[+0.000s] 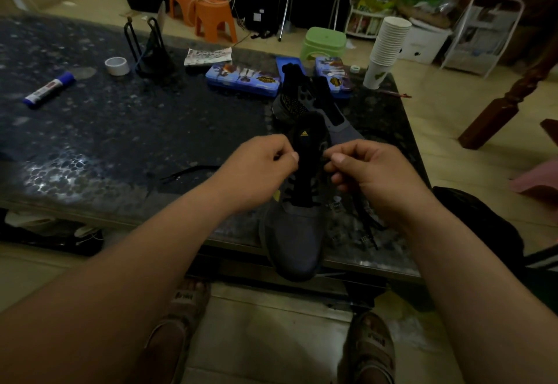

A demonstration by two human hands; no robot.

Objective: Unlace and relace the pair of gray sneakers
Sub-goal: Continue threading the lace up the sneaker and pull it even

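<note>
A gray sneaker (294, 232) with a black tongue and a small yellow logo lies on the dark table (120, 130), its toe hanging over the near edge. My left hand (259, 166) and my right hand (365, 169) sit on either side of the tongue, each pinching the black lace near the upper eyelets. A loose lace end (367, 220) trails over the table to the right of the shoe. The second gray sneaker (305, 99) rests behind the first, farther back on the table. Another black lace (188, 172) lies left of the near shoe.
On the table are two blue pencil cases (241, 80), a stack of paper cups (385, 48), a roll of tape (117, 66), a blue marker (49, 89) and a black stand (151, 51). Orange stools (211, 15) and a green stool (324, 42) stand on the floor beyond.
</note>
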